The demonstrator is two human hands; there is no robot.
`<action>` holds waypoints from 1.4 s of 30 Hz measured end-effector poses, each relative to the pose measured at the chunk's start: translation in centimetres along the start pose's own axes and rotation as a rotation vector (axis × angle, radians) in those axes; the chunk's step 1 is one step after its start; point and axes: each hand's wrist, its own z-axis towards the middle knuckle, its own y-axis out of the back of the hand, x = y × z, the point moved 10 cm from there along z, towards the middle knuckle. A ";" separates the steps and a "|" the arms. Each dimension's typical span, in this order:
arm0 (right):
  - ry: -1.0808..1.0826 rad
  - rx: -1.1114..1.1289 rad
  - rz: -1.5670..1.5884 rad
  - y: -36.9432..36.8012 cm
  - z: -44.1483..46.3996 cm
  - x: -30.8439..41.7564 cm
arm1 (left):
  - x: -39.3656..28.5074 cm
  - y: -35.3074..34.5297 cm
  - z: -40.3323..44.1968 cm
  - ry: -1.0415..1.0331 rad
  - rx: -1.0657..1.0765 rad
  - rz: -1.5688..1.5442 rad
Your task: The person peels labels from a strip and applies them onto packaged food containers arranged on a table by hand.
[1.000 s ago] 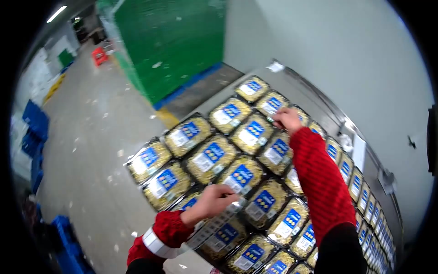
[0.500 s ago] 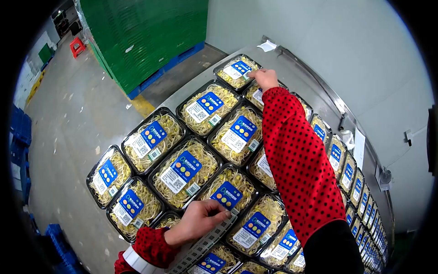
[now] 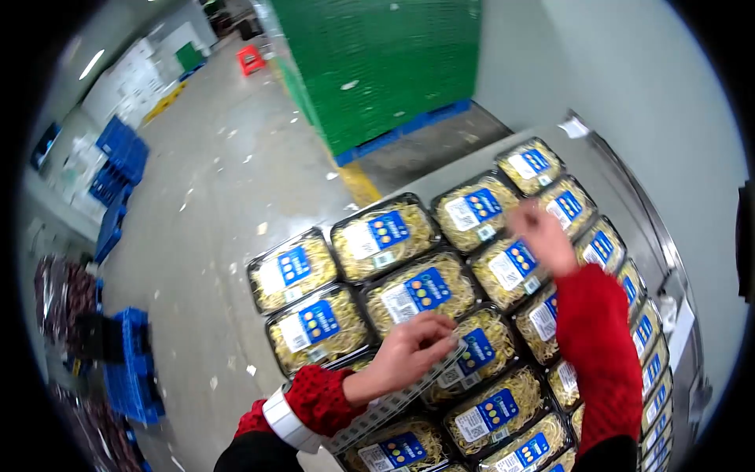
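Observation:
My left hand [image 3: 410, 352] is closed, pinching the end of a strip of small square labels [image 3: 385, 407] that runs back toward my forearm. A white ring [image 3: 285, 422] sits around that wrist. Below the hand lie black trays of bean sprouts [image 3: 425, 293] with blue-and-white labels, most bearing a small greenish square sticker too. My right hand [image 3: 543, 237] hangs over the trays farther off, close to a sprout tray [image 3: 510, 266]. Motion smears its fingers, so whether they hold anything is unclear. The farthest sprout tray [image 3: 531, 167] carries a small sticker near its corner.
Rows of sprout trays cover the metal table [image 3: 629, 197], continuing down its right side beside the wall. Behind stands a tall green stack [image 3: 377, 71] on a blue pallet. Blue crates [image 3: 134, 366] and a red stool [image 3: 250, 60] are on the floor to the left.
The view has swung left, so trays appear farther right. My right hand has drawn back from the farthest tray. The left hand still pinches the label strip.

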 end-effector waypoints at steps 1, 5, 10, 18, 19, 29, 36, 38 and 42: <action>0.125 0.209 0.104 -3.8 -4.3 4.2 | -0.1 0.5 0.2 0.020 -0.014 0.025; 0.240 0.406 0.126 -7.0 -14.3 11.0 | -1.5 0.3 -0.1 -0.046 -0.095 0.084; 0.013 0.407 0.062 -6.1 -15.6 10.1 | -2.9 -1.5 -1.1 -0.083 -0.075 0.132; -0.091 0.333 0.088 -1.9 -13.3 4.1 | -1.5 -3.0 -2.1 0.046 0.087 0.272; -0.072 0.090 0.082 2.6 -11.3 1.3 | -1.2 -3.1 -2.2 0.052 0.066 0.159; -0.494 -0.647 0.352 14.0 -6.3 -14.5 | -2.0 -5.6 -1.2 0.050 0.139 -0.075; -0.523 -0.703 -0.250 15.2 -3.0 -16.7 | -2.1 -5.7 -0.7 0.002 0.125 -0.071; -0.572 -0.670 -0.363 15.0 -2.8 -16.6 | -1.9 -5.5 -0.4 0.003 0.111 -0.042; -0.565 -0.663 -0.618 15.1 -3.8 -11.9 | -2.0 -4.7 0.0 -0.027 0.024 -0.009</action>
